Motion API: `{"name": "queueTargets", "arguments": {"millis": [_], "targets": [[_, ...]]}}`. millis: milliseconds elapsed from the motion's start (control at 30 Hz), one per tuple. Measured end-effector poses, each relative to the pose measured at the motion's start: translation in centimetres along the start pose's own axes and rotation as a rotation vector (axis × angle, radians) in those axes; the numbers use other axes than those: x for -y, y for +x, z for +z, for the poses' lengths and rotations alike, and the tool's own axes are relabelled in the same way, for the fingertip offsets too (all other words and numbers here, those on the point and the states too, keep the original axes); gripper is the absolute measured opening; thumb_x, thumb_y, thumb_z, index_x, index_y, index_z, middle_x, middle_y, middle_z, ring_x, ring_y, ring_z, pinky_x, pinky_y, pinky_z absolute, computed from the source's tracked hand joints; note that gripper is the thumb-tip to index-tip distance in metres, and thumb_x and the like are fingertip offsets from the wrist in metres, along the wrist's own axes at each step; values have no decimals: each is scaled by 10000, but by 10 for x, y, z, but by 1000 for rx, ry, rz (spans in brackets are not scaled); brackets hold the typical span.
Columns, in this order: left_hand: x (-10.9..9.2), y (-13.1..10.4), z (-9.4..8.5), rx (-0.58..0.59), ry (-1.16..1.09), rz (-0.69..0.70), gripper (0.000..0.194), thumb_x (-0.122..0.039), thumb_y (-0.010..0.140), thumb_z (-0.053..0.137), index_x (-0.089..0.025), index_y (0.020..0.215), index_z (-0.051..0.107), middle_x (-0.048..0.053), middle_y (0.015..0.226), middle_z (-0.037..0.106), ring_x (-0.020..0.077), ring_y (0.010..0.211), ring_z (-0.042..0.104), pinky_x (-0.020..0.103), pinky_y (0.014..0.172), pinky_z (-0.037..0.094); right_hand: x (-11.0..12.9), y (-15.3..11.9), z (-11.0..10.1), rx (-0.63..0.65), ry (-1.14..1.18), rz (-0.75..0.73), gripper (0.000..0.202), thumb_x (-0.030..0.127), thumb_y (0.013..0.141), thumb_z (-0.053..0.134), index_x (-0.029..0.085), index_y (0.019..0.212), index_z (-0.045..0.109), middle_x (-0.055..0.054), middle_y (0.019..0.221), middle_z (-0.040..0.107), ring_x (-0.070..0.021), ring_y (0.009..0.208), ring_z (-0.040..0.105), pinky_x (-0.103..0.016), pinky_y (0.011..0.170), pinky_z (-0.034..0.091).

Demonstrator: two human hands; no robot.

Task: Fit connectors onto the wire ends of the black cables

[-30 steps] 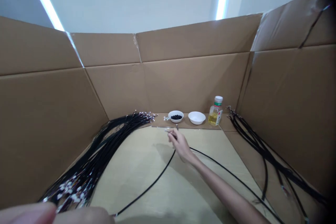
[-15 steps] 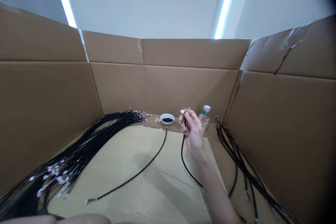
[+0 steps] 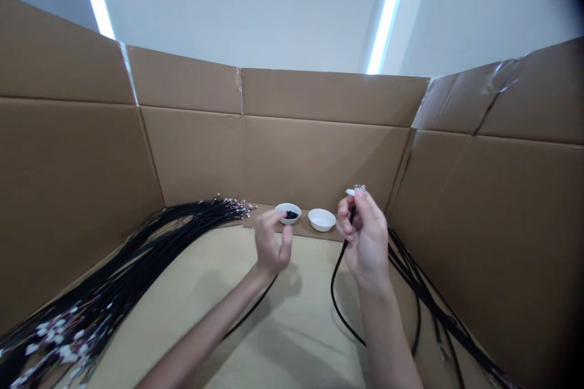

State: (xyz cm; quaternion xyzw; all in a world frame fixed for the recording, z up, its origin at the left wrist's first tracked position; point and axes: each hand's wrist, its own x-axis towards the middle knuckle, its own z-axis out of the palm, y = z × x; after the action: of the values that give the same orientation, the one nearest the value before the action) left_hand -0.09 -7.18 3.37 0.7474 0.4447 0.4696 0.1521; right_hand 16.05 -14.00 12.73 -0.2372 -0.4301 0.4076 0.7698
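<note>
My right hand [image 3: 368,237] is closed round a black cable [image 3: 334,295] near its end. Thin wire tips and a small white piece [image 3: 350,192] stick out above the fingertips. The cable hangs below that hand in a curve to the board. My left hand [image 3: 272,243] reaches to a white bowl [image 3: 298,219] of small black pieces [image 3: 291,215], its fingers at the near left rim and its thumb apart from them. Between the hands stands a second white bowl [image 3: 322,220]. Another black cable [image 3: 253,310] lies partly hidden under my left forearm.
On the left lies a big bundle of black cables [image 3: 150,255] with white connectors [image 3: 64,340] at the near end. Several more cables [image 3: 429,292] lie along the right side. Cardboard walls [image 3: 319,152] enclose the pale board [image 3: 182,316] at the back and sides.
My left hand has come up from the bottom edge to the bowl of black pieces. My right hand has shifted right with the cable, uncovering the second bowl and hiding the bottle.
</note>
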Motion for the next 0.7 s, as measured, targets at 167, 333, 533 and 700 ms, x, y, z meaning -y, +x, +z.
{"name": "queueTargets", "arguments": {"millis": [167,333,533,700], "targets": [[47,34,54,249,268,-351,311,-364,1038,679,-146,1259,669,108,1235,691,249,1086,699,462,952,612,12,-2,6,-25,-36,-77,370,488,886,796,206,818,565,51,659,532,-37,433,299,-173,386,204],[66,30,76,411,372,-457,329,-367,1033,688,-148,1277,663,112,1249,687,250,1090,699,453,944,616,10,-1,5,20,-74,-87,350,477,919,769,209,822,567,48,619,540,-38,407,261,-197,379,126],[37,50,31,353,264,-308,273,-392,1043,669,-134,1132,691,72,1074,712,204,939,705,395,859,617,-22,18,-6,64,-186,15,368,459,818,824,214,846,550,63,605,540,-33,414,227,-194,401,105],[-19,48,-42,204,93,-59,311,-369,1045,623,-168,809,610,-20,765,655,146,719,619,276,702,479,-48,27,-8,136,-281,66,353,398,753,904,180,902,671,31,687,589,-71,515,409,-193,453,290]]}}
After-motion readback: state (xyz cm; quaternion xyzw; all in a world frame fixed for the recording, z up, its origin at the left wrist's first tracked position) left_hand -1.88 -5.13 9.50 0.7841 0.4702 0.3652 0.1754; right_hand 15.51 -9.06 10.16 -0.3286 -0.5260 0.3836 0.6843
